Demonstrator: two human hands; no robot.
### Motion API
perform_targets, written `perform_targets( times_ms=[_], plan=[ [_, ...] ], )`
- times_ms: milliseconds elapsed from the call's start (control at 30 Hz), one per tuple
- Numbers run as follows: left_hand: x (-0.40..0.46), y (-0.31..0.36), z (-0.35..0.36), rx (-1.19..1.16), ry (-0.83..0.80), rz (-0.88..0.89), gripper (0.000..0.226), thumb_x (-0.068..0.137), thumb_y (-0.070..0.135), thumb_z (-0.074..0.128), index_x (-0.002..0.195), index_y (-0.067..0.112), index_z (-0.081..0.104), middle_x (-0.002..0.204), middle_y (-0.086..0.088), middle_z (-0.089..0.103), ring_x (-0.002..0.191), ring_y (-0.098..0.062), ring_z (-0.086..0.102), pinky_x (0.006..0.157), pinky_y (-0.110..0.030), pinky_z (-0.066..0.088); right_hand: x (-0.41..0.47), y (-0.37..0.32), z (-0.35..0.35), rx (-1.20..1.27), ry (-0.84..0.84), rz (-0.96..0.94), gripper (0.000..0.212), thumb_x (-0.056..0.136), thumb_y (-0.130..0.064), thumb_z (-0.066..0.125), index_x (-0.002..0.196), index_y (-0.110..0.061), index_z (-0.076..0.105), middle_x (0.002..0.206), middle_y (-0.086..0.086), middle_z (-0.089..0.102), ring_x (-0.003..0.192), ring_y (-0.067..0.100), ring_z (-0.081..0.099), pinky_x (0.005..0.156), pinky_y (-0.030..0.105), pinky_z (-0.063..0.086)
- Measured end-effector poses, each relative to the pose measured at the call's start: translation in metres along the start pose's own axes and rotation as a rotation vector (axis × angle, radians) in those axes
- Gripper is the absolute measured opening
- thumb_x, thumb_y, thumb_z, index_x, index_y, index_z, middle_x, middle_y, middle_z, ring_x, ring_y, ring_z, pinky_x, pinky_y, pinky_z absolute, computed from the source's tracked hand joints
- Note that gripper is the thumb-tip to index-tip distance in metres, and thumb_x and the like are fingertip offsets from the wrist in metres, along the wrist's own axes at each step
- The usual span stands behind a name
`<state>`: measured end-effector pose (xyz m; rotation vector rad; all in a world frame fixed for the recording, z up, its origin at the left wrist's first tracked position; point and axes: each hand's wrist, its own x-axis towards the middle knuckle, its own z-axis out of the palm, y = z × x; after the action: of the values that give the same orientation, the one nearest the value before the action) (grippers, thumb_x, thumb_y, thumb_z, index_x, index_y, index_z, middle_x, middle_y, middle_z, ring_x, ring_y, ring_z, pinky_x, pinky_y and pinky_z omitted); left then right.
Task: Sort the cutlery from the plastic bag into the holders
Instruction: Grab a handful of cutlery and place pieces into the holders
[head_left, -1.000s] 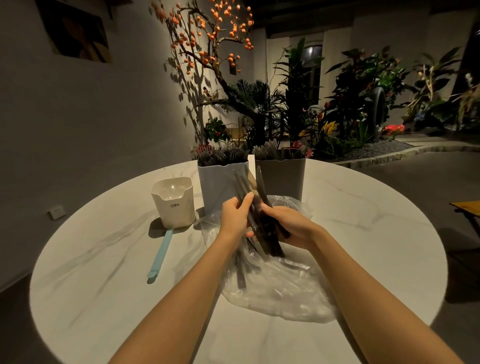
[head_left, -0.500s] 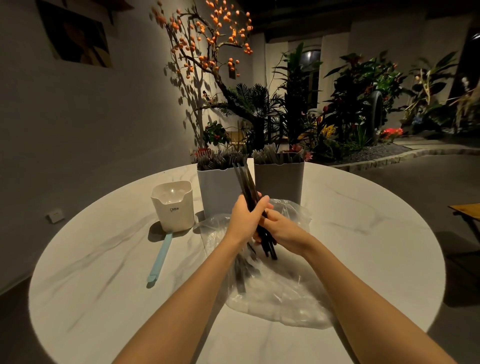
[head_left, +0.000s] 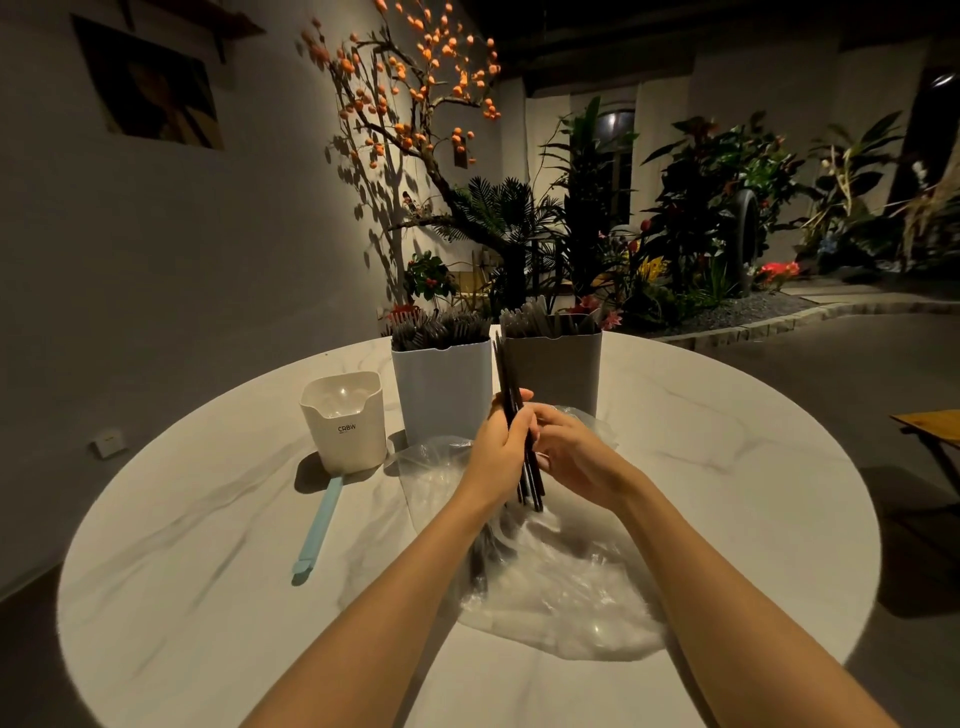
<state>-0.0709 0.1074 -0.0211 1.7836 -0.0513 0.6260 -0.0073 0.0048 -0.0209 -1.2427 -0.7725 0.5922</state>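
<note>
Both hands meet just below the middle of the frame, over the clear plastic bag (head_left: 550, 587) lying on the round marble table (head_left: 208, 571). The left hand (head_left: 496, 452) has its fingers wrapped around a bundle of dark cutlery (head_left: 514, 415); the right hand (head_left: 569, 457) curls in against the same bundle from the other side. The bundle stands nearly upright, long axis vertical, top leaning a touch left toward the gap between the white holder (head_left: 441, 389) and the grey holder (head_left: 553, 371). Both holders already bristle with cutlery. A few more dark pieces are lying in the bag, lower centre.
</note>
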Motion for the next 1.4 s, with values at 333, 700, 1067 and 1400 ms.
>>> perform_targets(
  times_ms=[333,700,1067,1400],
  plan=[
    [-0.012,-0.003,0.007,-0.014,-0.13,-0.013,0.011,0.104,0.023,0.038,0.105,0.029,0.046,0.095,-0.004,0.059,0.088,-0.012,0.063,0.071,-0.011,0.05,-0.007,-0.011,-0.003,-0.065,0.035,-0.088,0.034,0.089,-0.035,0.053,0.117,-0.02,0.063,0.123,0.012,0.063,0.102,0.03,0.054,0.072,0.028,0.047],
    [-0.007,-0.001,0.001,0.005,-0.302,-0.257,0.014,0.102,0.025,0.042,0.108,0.021,0.054,0.096,-0.001,0.067,0.085,-0.012,0.067,0.08,-0.025,0.054,-0.002,-0.018,-0.001,-0.209,0.089,-0.105,0.014,0.093,-0.018,0.058,0.104,-0.01,0.062,0.107,0.008,0.072,0.102,0.02,0.069,0.092,0.035,0.054],
    [0.0,-0.008,0.014,0.06,-0.28,-0.333,0.013,0.102,0.01,0.042,0.11,0.015,0.05,0.08,-0.003,0.052,0.07,-0.013,0.048,0.069,-0.022,0.05,0.007,-0.028,-0.005,-0.384,0.084,-0.037,0.034,0.095,-0.031,0.055,0.102,0.001,0.062,0.098,0.01,0.074,0.095,0.021,0.069,0.091,0.039,0.054],
    [0.038,0.005,0.014,0.229,-0.154,-0.347,0.025,0.092,0.028,0.064,0.083,0.008,0.052,0.058,-0.002,0.042,0.046,-0.012,0.039,0.045,-0.023,0.036,0.018,-0.066,-0.007,-0.28,0.298,-0.077,0.046,0.104,-0.033,0.034,0.079,-0.01,0.064,0.085,0.011,0.07,0.085,0.022,0.067,0.084,0.03,0.052]
  ],
)
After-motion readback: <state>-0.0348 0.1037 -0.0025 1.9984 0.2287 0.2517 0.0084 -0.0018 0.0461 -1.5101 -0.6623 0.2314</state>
